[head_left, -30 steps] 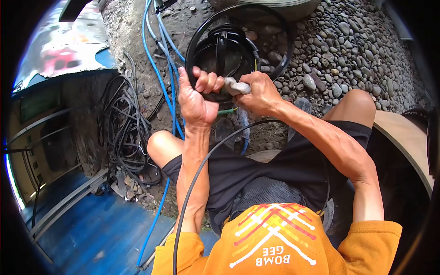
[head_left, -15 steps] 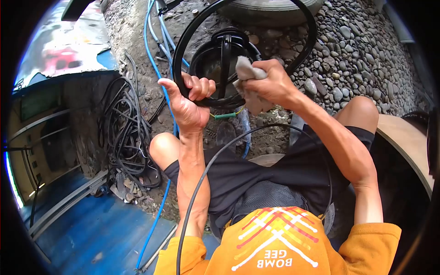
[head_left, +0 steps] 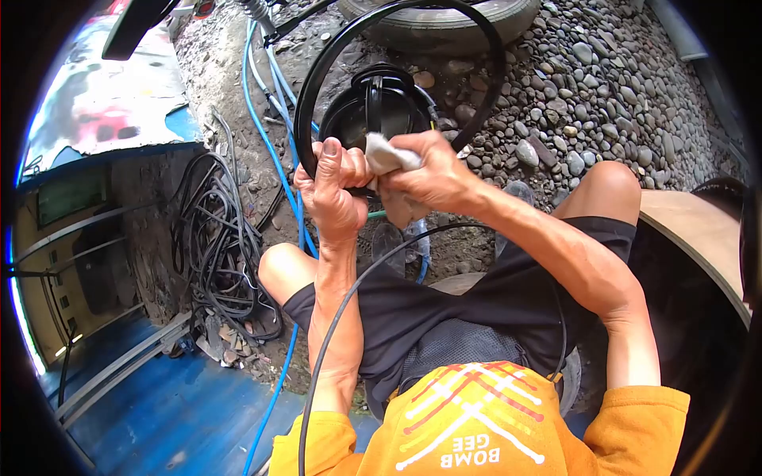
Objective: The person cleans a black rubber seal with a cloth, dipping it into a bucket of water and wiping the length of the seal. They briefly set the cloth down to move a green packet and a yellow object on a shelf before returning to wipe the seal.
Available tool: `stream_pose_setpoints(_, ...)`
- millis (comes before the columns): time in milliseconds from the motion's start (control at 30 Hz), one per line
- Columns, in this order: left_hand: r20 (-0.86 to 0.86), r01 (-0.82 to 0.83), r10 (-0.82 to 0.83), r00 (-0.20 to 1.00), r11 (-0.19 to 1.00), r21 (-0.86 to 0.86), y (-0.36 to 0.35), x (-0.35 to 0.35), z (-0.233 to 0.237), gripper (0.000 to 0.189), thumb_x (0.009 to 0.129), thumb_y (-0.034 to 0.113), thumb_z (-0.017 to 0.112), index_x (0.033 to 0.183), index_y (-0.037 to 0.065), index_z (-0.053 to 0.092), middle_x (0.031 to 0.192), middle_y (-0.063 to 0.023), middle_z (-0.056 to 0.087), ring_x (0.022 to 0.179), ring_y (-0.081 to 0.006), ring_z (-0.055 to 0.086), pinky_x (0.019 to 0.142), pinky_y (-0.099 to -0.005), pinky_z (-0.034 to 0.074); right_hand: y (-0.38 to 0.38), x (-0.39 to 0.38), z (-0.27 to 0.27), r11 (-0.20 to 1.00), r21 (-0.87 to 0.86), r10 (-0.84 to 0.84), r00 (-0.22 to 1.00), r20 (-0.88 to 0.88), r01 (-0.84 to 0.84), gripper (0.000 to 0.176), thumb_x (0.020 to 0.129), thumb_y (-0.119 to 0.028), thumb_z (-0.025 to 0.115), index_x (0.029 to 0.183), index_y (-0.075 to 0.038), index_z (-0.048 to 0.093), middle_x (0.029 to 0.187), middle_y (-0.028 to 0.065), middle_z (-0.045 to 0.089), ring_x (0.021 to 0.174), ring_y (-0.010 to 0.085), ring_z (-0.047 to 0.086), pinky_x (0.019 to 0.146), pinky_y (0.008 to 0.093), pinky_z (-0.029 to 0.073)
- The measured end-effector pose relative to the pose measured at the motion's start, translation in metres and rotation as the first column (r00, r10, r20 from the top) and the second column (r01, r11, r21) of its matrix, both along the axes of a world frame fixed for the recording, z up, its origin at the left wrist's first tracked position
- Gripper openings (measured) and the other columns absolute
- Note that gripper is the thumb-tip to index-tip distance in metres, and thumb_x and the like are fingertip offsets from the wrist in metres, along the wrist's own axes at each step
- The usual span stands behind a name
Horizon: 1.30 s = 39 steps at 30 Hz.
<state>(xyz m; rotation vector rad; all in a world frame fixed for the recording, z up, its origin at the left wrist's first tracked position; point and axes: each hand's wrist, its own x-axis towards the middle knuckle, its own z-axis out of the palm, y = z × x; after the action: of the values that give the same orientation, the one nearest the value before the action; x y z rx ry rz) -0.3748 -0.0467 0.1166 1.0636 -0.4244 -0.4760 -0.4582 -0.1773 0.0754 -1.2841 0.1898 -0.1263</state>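
Note:
My left hand (head_left: 333, 186) is closed around a thick black cable (head_left: 300, 119), perhaps a hose, which arcs upward in a wide loop and comes down on the right. Beside it, my right hand (head_left: 432, 170) grips a dirty off-white cloth (head_left: 389, 156), bunched close against the left fingers. The cloth and both hands hide the bottom of the loop. Just beyond them lies a coil of black cable (head_left: 325, 111) on the ground. Below the hands, a small green piece (head_left: 376, 214) shows partly.
A tyre (head_left: 444, 28) lies beyond the loop, with pebbles (head_left: 595, 103) to the right. Tangled black cables (head_left: 210, 246) lie at left beside a blue hose (head_left: 274, 143). A thin black cable (head_left: 349, 293) arches over my lap. A curved wooden edge (head_left: 690, 226) is at right.
My right hand has moved left with the cloth, up against my left hand. The cable loop has shifted left, and my left thumb now points up along it.

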Motion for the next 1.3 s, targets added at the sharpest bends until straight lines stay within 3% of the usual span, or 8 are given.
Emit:
stream_pose_setpoints(300,-0.237,0.152,-0.203,0.95,0.964,-0.218,-0.002,-0.001,0.013,0.05,0.106,0.039,0.048,0.065,0.016,0.032,0.057,0.0061,0.023,0.051,-0.0084,0.019,0.047,-0.0264,0.019,0.0,-0.001,-0.016,0.93,-0.309,0.184,0.98,-0.077,-0.199,0.017,0.073,-0.007,0.068,0.088,0.003,0.069,0.07,0.0081,0.066,0.07,0.0123,0.058,0.066,0.0346,0.05)
stream_pose_setpoints(500,-0.309,0.044,-0.117,0.944,0.971,-0.234,0.003,0.006,0.015,0.049,0.105,0.04,0.049,0.066,0.017,0.032,0.057,0.0066,0.021,0.05,-0.0075,0.018,0.046,-0.0254,0.017,-0.005,0.001,0.01,0.986,-0.028,0.164,0.986,-0.016,-0.164,0.018,0.074,-0.012,0.07,0.081,0.005,0.068,0.066,0.0066,0.063,0.065,0.0087,0.055,0.059,0.0318,0.047)
stream_pose_setpoints(633,-0.299,0.055,-0.132,0.945,0.966,-0.253,0.001,0.008,0.012,0.049,0.104,0.043,0.051,0.066,0.016,0.033,0.056,0.0064,0.021,0.05,-0.0078,0.019,0.046,-0.0257,0.018,0.001,-0.003,-0.012,0.921,-0.339,0.158,0.979,-0.127,-0.192,0.024,0.067,-0.014,0.073,0.085,0.002,0.07,0.075,0.021,0.068,0.065,0.0327,0.063,0.066,0.0397,0.051)
stream_pose_setpoints(767,-0.292,0.006,-0.078,0.953,0.971,-0.24,0.002,0.014,0.009,0.049,0.104,0.043,0.051,0.066,0.016,0.034,0.056,0.0064,0.022,0.05,-0.0077,0.019,0.046,-0.0255,0.018,0.001,0.003,0.006,0.989,0.109,0.104,0.993,-0.063,-0.096,0.015,0.075,-0.002,0.069,0.089,0.003,0.069,0.075,0.0023,0.068,0.07,0.0083,0.059,0.062,0.032,0.049)
stream_pose_setpoints(900,-0.332,-0.035,-0.047,0.942,0.971,-0.236,-0.004,0.014,0.009,0.051,0.103,0.044,0.052,0.065,0.015,0.033,0.056,0.0062,0.023,0.051,-0.0083,0.019,0.046,-0.0258,0.018,0.004,-0.001,-0.004,0.951,-0.294,0.079,0.993,-0.082,-0.1,0.014,0.073,-0.003,0.07,0.086,0.002,0.068,0.071,0.0062,0.066,0.069,0.0092,0.06,0.062,0.0316,0.05)
stream_pose_setpoints(933,-0.369,-0.032,-0.075,0.926,0.96,-0.277,-0.004,0.014,0.011,0.051,0.102,0.045,0.052,0.065,0.016,0.033,0.057,0.0064,0.023,0.05,-0.0085,0.019,0.047,-0.026,0.019,0.006,0.001,-0.01,0.904,-0.418,0.035,0.988,-0.148,-0.095,0.02,0.068,-0.011,0.069,0.083,0.002,0.069,0.071,0.0193,0.067,0.066,0.0295,0.068,0.064,0.0376,0.052)
stream_pose_setpoints(1100,-0.32,-0.125,0.061,0.945,0.975,-0.182,0.003,0.028,0.006,0.051,0.102,0.045,0.053,0.065,0.016,0.034,0.057,0.006,0.023,0.051,-0.0089,0.02,0.048,-0.0266,0.019,0.007,0.001,0.007,0.996,0.087,0.009,0.998,-0.057,-0.004,0.019,0.069,-0.01,0.069,0.085,0.0,0.072,0.071,0.0151,0.069,0.069,0.017,0.069,0.065,0.0343,0.053)
stream_pose_setpoints(1300,-0.426,-0.087,-0.015,0.905,0.972,-0.22,0.001,0.025,0.007,0.054,0.1,0.053,0.053,0.065,0.017,0.033,0.056,0.0061,0.022,0.05,-0.0101,0.019,0.047,-0.0275,0.019,0.013,-0.002,-0.026,0.899,-0.436,0.002,0.996,-0.094,-0.043,0.018,0.07,-0.009,0.071,0.086,0.0,0.072,0.072,0.0135,0.07,0.07,0.0205,0.069,0.066,0.0363,0.053)
